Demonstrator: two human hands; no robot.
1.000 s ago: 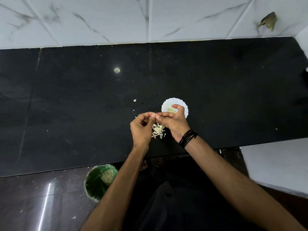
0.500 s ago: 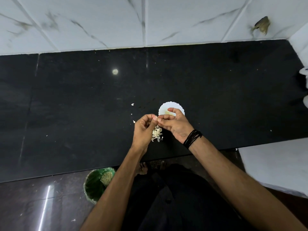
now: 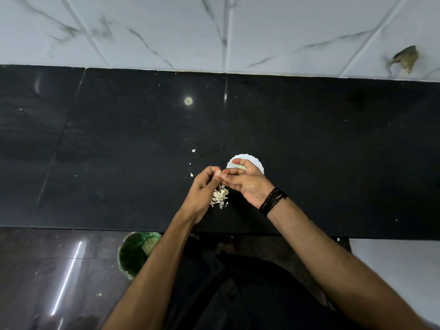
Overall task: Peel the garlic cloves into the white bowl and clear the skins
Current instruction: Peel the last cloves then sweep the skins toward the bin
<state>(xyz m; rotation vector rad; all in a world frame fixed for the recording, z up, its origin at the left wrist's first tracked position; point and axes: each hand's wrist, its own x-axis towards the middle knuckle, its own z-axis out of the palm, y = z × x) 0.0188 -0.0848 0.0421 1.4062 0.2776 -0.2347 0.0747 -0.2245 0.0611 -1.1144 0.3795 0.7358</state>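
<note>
Both hands meet above the black counter, fingertips pressed together over something too small to make out, probably a garlic clove. The left hand curls its fingers in toward the thumb; the right hand pinches from the other side, with a black wristband on its wrist. Whether a clove sits in the pinch cannot be told.

The white bowl, with a scalloped rim, stands on the counter just behind the right hand, which covers most of it. A pile of skins lies on the counter directly below the hands, near the front edge. A few loose skin flakes lie to the left of the bowl.

The counter is bare and wide on both sides of the hands and back to the tiled wall. Its front edge runs just below the skins. Beneath that edge, on the floor to the left, stands a green bin, partly hidden by the left forearm.

Compared with half a second ago, the hands keep the same pinch in the same spot relative to the bowl and the skins; the view has tilted down a little, so less wall shows.
</note>
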